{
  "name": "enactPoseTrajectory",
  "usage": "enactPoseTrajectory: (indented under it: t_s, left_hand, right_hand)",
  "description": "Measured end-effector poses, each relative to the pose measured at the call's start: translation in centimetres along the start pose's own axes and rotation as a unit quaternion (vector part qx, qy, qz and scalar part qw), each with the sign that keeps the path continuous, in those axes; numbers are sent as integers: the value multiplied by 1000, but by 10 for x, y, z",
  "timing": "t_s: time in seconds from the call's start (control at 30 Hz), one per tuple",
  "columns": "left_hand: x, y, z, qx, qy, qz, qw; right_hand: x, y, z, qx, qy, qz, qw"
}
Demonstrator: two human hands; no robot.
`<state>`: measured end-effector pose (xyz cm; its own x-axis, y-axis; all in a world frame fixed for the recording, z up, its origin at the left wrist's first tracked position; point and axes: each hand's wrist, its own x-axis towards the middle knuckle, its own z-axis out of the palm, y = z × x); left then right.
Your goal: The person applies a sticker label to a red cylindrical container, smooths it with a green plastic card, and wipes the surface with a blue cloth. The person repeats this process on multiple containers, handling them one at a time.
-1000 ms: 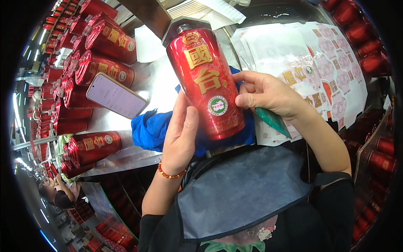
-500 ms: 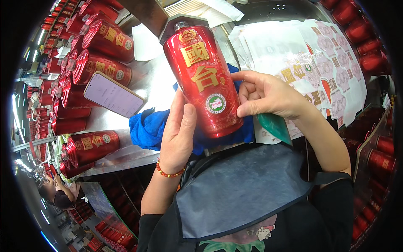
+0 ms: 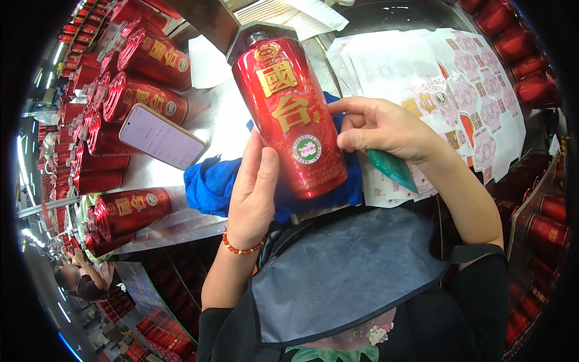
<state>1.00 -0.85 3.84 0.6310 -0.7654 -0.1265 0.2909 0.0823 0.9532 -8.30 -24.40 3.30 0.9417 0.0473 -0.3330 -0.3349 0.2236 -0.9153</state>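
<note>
Red bottle btw. our two hands, neck pointing away from us & leaning a bit left, base toward our apron, gold lettering & round green-and-white sticker face up. Our L hand, w/ beaded bracelet at the wrist, lies along the bottle's lower L side: fingers straight & together, thumb raised & apart, no closed grip. Our R hand is at the bottle's R side, abt. mid-height, half-curled: index finger reaching to the bottle's edge, thumb tip just beside it, gap btw. the two. Lower fingers bent in, w/ hold of a green scraper poking out below the palm; its upper end is hidden from us.

Under & beside the bottle, we see a blue cloth bunched on the metal table; can't tell if the base rests on it. Bottle's neck end lies agst. a dark angular holder.

To our L: phone, screen lit, leaning by rows of other red bottles. To our R, just past the R hand: overlapping label sheets, white w/ red, gold & pink prints. Far L, lower down, a co-worker, small & blurry to us.
</note>
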Motion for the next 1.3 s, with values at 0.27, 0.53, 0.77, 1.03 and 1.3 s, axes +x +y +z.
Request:
enactPoseTrajectory:
  t_s: [0.27,0.53,0.77,1.03,1.3]
  left_hand:
    - [1,-1,-1,32,-11,6,999]
    - [12,9,-8,-34,-3,4,999]
    - [63,28,-7,67,101,63,991]
    - [80,29,-7,117,116,74,984]
    - [81,27,-6,52,111,73,990]
  right_hand:
    - [2,1,-4,-25,0,-6,1000]
    - [0,-19,1,-60,43,-33,997]
    - [-8,-30,33,-202,106,-50,972]
    - [-7,-36,37,-222,116,-42,967]
    - [-6,-30,36,-214,118,-56,968]
